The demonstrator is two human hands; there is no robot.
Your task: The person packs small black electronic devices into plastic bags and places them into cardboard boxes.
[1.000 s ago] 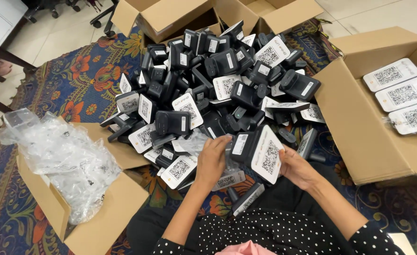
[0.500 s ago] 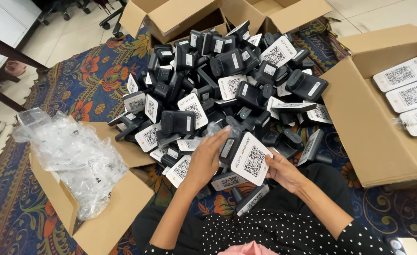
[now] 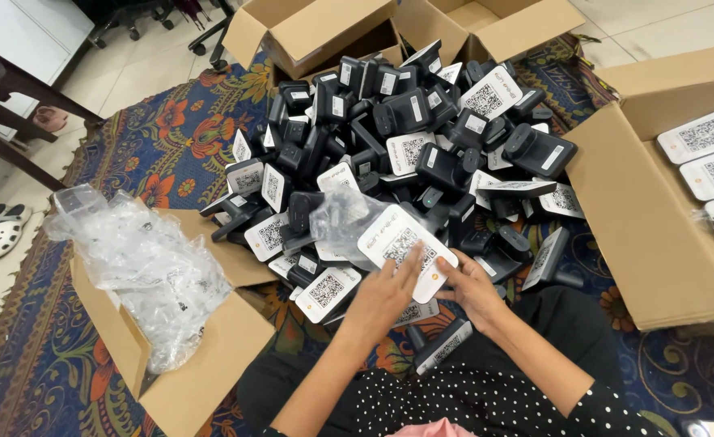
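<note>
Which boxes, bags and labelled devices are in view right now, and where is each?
Held device: white square-code face, clear bag partly on, between left hand and right hand.
Device pile: black stands with white code faces, on the floral rug.
Right carton: brown, open, white-faced units inside.
Left carton: brown, stuffed with clear plastic bags.
Two far cartons: brown, open.
</note>
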